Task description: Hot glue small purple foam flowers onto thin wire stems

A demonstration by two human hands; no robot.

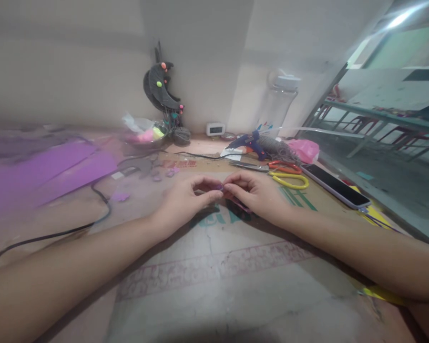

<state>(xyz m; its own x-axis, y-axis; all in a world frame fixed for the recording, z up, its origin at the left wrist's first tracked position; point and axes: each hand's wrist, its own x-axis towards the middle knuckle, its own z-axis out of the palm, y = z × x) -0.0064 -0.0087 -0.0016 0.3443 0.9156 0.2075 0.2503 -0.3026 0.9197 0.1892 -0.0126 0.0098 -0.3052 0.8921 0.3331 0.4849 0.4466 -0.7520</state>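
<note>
Appearing light and pliable (best held edgewise), the purple piece is finger-pinched by left hand and right hand.

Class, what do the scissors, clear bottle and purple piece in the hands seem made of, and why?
Scissors: probably metal blades, greyish with a slight sheen; smooth orange-red and yellow handles, likely plastic. Bottle: smooth, probably clear plastic, perhaps glass; the wall shows through. Purple piece: perhaps paper or foam; too small and blurred to settle material or finish.
</note>
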